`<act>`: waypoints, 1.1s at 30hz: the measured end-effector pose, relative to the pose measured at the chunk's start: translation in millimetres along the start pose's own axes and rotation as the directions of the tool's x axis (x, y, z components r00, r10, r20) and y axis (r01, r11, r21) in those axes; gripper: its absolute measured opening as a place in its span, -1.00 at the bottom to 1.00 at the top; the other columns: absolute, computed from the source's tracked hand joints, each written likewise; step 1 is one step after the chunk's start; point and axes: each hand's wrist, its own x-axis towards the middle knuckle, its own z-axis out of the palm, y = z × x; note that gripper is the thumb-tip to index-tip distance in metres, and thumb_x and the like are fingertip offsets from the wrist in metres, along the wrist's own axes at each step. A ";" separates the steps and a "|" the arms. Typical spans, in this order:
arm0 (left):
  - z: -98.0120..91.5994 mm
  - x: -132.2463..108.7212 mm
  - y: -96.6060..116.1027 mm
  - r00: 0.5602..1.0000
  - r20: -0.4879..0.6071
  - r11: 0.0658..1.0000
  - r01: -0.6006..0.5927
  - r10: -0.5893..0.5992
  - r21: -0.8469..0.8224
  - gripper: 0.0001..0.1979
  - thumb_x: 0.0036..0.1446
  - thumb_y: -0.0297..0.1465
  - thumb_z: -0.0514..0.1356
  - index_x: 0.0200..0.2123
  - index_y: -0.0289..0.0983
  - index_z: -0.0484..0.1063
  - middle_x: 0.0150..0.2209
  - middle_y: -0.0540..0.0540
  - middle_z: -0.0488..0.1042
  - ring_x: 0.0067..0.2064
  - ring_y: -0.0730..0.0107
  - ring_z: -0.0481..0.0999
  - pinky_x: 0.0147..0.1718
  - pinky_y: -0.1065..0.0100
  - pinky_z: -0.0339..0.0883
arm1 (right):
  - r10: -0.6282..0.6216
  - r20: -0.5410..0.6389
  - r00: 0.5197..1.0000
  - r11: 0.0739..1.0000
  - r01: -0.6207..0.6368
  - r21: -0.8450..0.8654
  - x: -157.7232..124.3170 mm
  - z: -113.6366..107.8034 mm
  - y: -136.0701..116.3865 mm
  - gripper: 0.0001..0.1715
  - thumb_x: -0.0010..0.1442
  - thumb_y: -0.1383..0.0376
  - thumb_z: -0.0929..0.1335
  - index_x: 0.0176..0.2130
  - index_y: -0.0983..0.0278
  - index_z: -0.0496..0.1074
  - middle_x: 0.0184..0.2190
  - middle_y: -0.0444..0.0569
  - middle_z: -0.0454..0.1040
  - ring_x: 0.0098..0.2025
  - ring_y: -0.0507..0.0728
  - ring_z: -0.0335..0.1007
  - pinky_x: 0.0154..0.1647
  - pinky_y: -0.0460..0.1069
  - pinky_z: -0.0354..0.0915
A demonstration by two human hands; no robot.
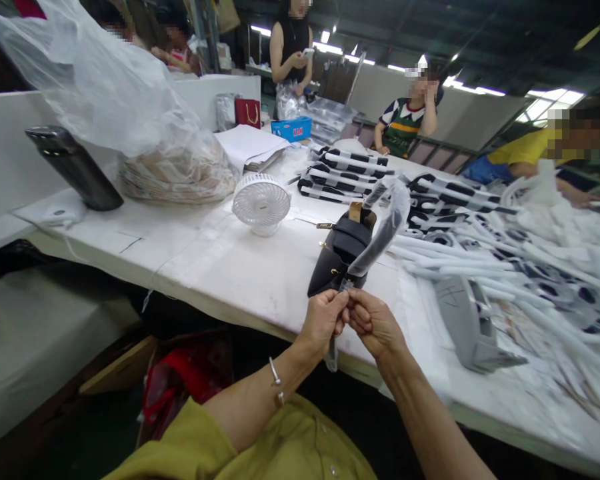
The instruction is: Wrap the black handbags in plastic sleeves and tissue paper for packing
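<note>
From left to right, a smooth, dark cylindrical flask is standing on the white worktable beside a crumpled, translucent plastic sack. A round, white, slatted fan is standing next. The left hand, nearly closed, is pinching a plastic-wrapped strip at the near end of a smooth black handbag, which is resting near the table's front edge, its curved handle sleeved in clear plastic. The right hand, fingers curled, is pinching at the same spot. A grey, angular tape dispenser is standing beside heaped white strips.
</note>
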 end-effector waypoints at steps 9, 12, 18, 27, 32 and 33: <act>-14.5 -2.8 1.6 0.990 0.079 0.969 -0.127 0.113 0.211 -0.74 0.15 -0.18 0.17 -0.34 -0.28 0.40 -0.56 0.06 0.40 -0.67 0.61 0.20 -0.68 0.50 0.06 | -0.413 -0.028 0.911 0.608 0.253 -0.753 -18.3 -3.9 -21.8 -0.57 0.08 -0.03 0.41 -0.34 0.29 0.55 -0.76 -0.20 0.28 -0.70 0.01 0.14 -0.66 -0.08 0.09; -16.9 -3.2 2.5 0.978 0.060 0.904 -0.206 0.198 0.375 -0.79 0.19 -0.23 0.13 -0.35 -0.26 0.42 -0.53 0.05 0.41 -0.63 0.57 0.23 -0.60 0.48 0.13 | -0.604 0.243 0.759 0.046 0.338 -0.940 -28.5 0.9 -48.2 -0.67 0.19 0.07 0.36 -0.19 0.21 0.59 -0.69 -0.14 0.39 -0.63 0.05 0.28 -0.53 -0.05 0.14; -18.2 -3.0 3.4 0.926 0.087 0.749 -0.351 0.368 0.562 -0.87 0.19 -0.40 0.10 -0.39 -0.19 0.42 -0.48 0.01 0.44 -0.41 0.39 0.41 -0.33 0.42 0.21 | -0.073 0.545 0.835 -0.523 0.433 -0.734 -16.6 40.3 -78.1 -0.45 0.10 0.38 0.37 0.09 0.07 0.46 -0.46 -0.05 0.59 -0.49 0.14 0.47 -0.52 -0.05 0.05; -22.6 -4.1 7.9 0.938 0.074 0.797 -0.328 0.339 0.508 -0.81 0.21 -0.33 0.12 -0.44 -0.20 0.42 -0.52 0.02 0.39 -0.46 0.44 0.35 -0.40 0.42 0.17 | -0.061 0.593 0.803 -0.522 0.480 -0.705 0.0 36.3 -87.1 -0.87 0.16 0.31 0.40 -0.36 0.11 0.59 -0.46 -0.10 0.59 -0.44 0.10 0.46 -0.48 -0.06 0.00; -18.5 1.3 13.0 0.991 0.132 0.992 -0.017 0.000 0.127 -0.76 0.12 -0.20 0.17 -0.40 -0.27 0.37 -0.62 0.12 0.27 -0.70 0.64 0.03 -0.70 0.47 -0.16 | -0.050 0.760 0.648 -0.451 0.664 -0.596 9.9 11.0 -85.8 -0.75 0.25 0.34 0.32 -0.29 0.11 0.61 -0.37 -0.12 0.62 -0.40 0.05 0.46 -0.40 -0.07 0.10; -18.1 2.6 14.1 0.988 0.147 0.998 0.033 -0.041 0.057 -0.75 0.08 -0.19 0.19 -0.40 -0.28 0.37 -0.63 0.13 0.25 -0.71 0.66 0.00 -0.71 0.47 -0.20 | -0.060 0.783 0.619 -0.450 0.684 -0.575 11.4 5.3 -84.7 -0.74 0.25 0.35 0.32 -0.25 0.11 0.61 -0.38 -0.12 0.62 -0.41 0.04 0.45 -0.39 -0.07 0.11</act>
